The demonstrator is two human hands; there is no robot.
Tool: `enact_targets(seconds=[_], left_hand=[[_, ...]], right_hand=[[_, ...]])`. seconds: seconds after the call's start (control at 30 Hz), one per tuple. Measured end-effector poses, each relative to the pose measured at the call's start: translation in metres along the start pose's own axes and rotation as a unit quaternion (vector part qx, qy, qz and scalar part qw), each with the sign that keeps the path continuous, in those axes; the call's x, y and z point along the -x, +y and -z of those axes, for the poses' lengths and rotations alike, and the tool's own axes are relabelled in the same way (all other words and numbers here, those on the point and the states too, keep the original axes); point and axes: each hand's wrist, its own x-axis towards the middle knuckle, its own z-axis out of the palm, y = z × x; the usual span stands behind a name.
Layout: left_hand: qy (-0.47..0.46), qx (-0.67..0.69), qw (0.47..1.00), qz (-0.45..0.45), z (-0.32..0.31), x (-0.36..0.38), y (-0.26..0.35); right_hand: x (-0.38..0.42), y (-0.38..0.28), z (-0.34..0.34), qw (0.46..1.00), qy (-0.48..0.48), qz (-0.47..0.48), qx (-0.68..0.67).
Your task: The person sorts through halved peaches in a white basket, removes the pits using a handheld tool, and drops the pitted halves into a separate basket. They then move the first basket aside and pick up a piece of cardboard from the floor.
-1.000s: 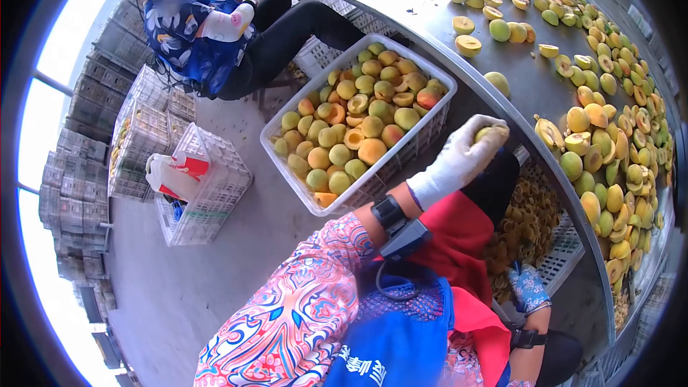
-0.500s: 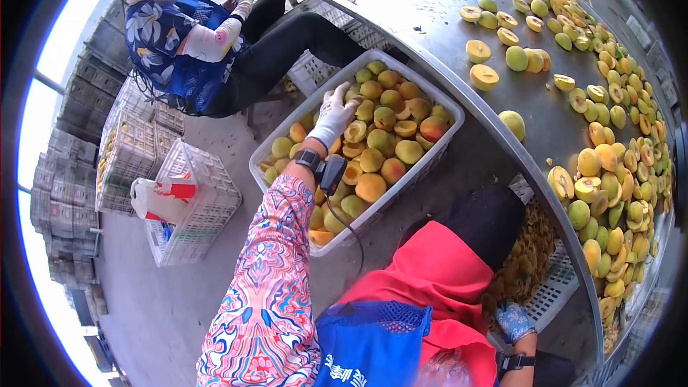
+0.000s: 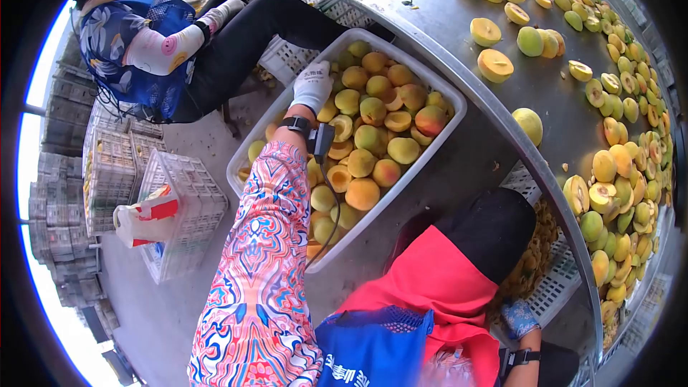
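Note:
A pale plastic tub (image 3: 412,204) in front of me is full of yellow-green and orange peaches (image 3: 362,161), whole and halved. My left hand (image 3: 313,87), in a white glove, rests at the tub's far left rim. Its fingers bend over the edge, their tips out of sight. A black device with a cable is strapped to that wrist. Low on the right, my right hand (image 3: 521,319) wears a blue patterned glove. It is beside a white slatted crate (image 3: 562,288) of peelings under the table, with its fingers mostly hidden.
A metal table (image 3: 459,50) curves along my right, bearing many halved peaches (image 3: 609,193). Another person (image 3: 154,46) sits beyond the tub at upper left. A white crate (image 3: 193,208) with a red and white bag (image 3: 147,216) stands left; stacked crates (image 3: 61,222) line the far side.
My left hand has moved from above the peaches to the tub's left rim. The view has shifted, and the other person's arm has come down nearer the lap.

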Motion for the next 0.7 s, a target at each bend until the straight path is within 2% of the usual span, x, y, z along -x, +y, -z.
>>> enact_targets(seconds=[0.03,0.07,0.1,0.13,0.17,0.2,0.23,0.3,0.37,0.4,0.47,0.5,0.53,0.57,0.6,0.63,0.67,0.7], left_hand=[[0.021,0.010,0.999,-0.029,-0.001,0.001,-0.004],[0.021,0.009,0.999,-0.033,-0.002,0.002,-0.006],[0.026,0.013,0.999,-0.013,-0.005,0.008,-0.008],[0.028,0.018,0.999,0.011,-0.009,0.014,-0.010],[0.023,0.019,0.999,0.012,-0.013,0.012,-0.011],[0.016,0.013,1.000,0.017,-0.017,0.006,-0.012],[0.012,0.008,1.000,0.023,-0.017,0.001,-0.012],[-0.009,0.014,0.999,0.035,-0.019,0.000,-0.020],[0.074,0.092,0.990,-0.075,-0.032,-0.004,-0.041],[0.076,0.091,0.990,-0.077,-0.013,0.003,-0.023],[0.088,0.077,0.993,0.036,0.023,0.028,0.020],[0.103,0.077,0.991,0.033,0.031,0.040,0.038],[0.143,0.120,0.982,-0.013,0.033,0.058,0.056],[0.134,0.152,0.979,-0.027,0.039,0.079,0.084],[0.117,0.200,0.970,-0.080,0.028,0.095,0.099],[0.084,0.169,0.978,-0.087,0.028,0.114,0.119],[0.040,0.158,0.982,-0.099,0.007,0.129,0.125],[0.048,0.024,0.988,-0.145,0.001,0.137,0.127]], right_hand=[[-0.003,0.014,-0.003,1.000,-0.003,-0.002,-0.001],[-0.011,0.036,-0.006,0.975,0.012,0.147,0.164],[-0.014,0.040,-0.009,0.902,0.026,0.289,0.320],[-0.016,0.044,-0.013,0.903,0.023,0.288,0.318],[-0.014,0.036,-0.012,0.965,0.015,0.190,0.182],[-0.012,0.030,-0.010,0.995,0.007,0.085,0.042],[-0.014,0.030,-0.009,0.996,0.006,0.083,0.044],[-0.018,0.028,-0.008,0.981,-0.026,0.096,0.164],[-0.009,0.009,-0.001,0.986,0.000,0.080,0.145],[-0.001,0.000,0.004,0.990,0.019,0.060,0.128],[0.005,-0.007,0.012,0.983,-0.007,0.082,0.163],[0.005,-0.009,0.013,0.974,-0.036,0.103,0.201],[0.002,-0.007,0.010,0.973,-0.037,0.105,0.202],[-0.004,0.000,0.005,0.969,-0.041,0.110,0.218],[-0.009,0.006,0.003,0.964,-0.044,0.115,0.236],[-0.012,0.011,0.001,0.962,-0.047,0.118,0.241],[-0.015,0.016,-0.002,0.980,-0.018,0.110,0.167],[-0.018,0.021,-0.004,0.990,0.013,0.102,0.093]])
